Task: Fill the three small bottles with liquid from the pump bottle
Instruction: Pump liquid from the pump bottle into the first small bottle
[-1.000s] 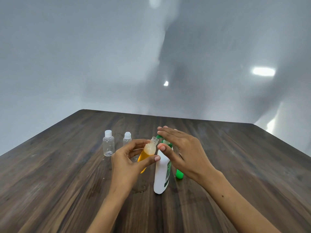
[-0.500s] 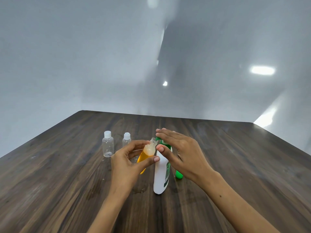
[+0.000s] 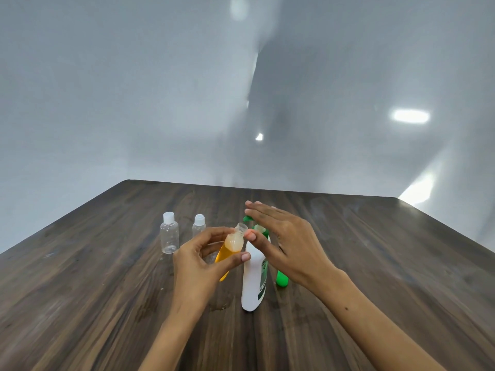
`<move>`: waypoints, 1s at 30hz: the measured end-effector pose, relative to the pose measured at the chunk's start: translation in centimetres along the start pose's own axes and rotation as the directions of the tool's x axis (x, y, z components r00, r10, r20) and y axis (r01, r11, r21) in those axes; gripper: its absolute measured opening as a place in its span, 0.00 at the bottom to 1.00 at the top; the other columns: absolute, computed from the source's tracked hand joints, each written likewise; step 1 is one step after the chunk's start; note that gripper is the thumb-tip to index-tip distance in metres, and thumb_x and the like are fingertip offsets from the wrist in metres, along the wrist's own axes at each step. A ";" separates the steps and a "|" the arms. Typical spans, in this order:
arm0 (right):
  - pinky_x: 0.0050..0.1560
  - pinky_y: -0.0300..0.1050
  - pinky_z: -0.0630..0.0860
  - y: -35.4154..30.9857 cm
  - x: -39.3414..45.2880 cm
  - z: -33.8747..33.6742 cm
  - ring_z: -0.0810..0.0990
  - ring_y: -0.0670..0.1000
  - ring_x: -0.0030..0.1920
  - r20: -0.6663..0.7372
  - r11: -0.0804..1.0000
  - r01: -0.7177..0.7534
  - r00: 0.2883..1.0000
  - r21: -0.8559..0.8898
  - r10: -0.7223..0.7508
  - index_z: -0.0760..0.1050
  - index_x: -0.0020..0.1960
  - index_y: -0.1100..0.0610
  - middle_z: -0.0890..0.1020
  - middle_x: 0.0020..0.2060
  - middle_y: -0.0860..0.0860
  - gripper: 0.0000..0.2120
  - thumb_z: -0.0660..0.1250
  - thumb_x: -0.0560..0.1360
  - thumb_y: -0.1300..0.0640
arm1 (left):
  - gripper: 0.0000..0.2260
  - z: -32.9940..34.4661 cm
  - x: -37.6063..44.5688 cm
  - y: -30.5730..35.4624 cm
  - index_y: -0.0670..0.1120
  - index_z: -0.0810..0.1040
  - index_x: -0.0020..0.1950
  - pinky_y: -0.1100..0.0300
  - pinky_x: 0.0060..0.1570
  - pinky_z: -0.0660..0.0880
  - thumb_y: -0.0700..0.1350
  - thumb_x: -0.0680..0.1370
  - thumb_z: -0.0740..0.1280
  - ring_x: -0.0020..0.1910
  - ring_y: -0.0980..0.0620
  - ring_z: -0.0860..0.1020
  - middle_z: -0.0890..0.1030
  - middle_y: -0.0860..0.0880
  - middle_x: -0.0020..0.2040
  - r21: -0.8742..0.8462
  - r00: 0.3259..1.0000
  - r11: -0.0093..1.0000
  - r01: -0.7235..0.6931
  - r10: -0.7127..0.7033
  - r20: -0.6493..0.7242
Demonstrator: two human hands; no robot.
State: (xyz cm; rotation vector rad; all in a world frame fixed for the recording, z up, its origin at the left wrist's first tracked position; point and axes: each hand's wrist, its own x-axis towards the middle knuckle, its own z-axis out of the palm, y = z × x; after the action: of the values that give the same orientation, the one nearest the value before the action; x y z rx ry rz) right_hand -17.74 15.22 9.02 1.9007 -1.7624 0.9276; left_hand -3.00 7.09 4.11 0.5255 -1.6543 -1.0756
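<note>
My left hand (image 3: 197, 261) grips a small uncapped bottle (image 3: 231, 246), tilted, with orange liquid and foam inside; its mouth sits just below the green pump nozzle (image 3: 247, 218). My right hand (image 3: 286, 243) lies flat, fingers together, on top of the green pump head of the white pump bottle (image 3: 253, 277), which stands upright on the table. Two small clear bottles with white caps stand upright to the left: one (image 3: 168, 234) farther left, the other (image 3: 199, 227) partly hidden behind my left hand.
A dark wooden table (image 3: 375, 263) fills the lower view, with its far edge against a plain grey wall. A green object (image 3: 281, 279) stands behind the pump bottle, mostly hidden by my right wrist. A small wet patch (image 3: 218, 306) lies near the pump bottle's base.
My right hand has lifted slightly on the pump head, so the green nozzle shows a little higher. The small bottle stays under it in my left hand.
</note>
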 end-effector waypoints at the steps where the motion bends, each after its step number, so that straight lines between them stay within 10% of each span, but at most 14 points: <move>1: 0.65 0.43 0.68 -0.1 0.0 0.0 0.70 0.45 0.67 0.001 1.000 0.001 1.000 -0.002 -0.001 0.76 0.64 0.55 0.76 0.64 0.48 0.37 0.44 0.76 0.31 | 0.19 0.0 0.0 0.0 0.50 0.84 0.49 0.65 0.50 0.78 0.48 0.60 0.80 0.49 0.61 0.82 0.85 0.57 0.46 0.002 1.000 1.000 -0.003 0.003 -0.002; 30: 0.65 0.44 0.68 0.1 -0.4 0.6 0.70 0.46 0.67 0.008 1.000 -0.002 1.000 0.007 0.002 0.75 0.65 0.55 0.75 0.65 0.48 0.37 0.43 0.75 0.30 | 0.20 0.0 0.1 -0.5 0.52 0.83 0.50 0.65 0.49 0.78 0.51 0.59 0.79 0.49 0.61 0.82 0.85 0.58 0.47 0.015 1.000 1.000 0.006 -0.006 -0.016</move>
State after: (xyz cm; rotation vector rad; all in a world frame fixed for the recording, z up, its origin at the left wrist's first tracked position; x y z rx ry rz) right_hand -17.75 15.10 8.32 1.9101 -1.7676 0.9292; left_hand -3.12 6.73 3.71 0.5475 -1.6492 -1.0615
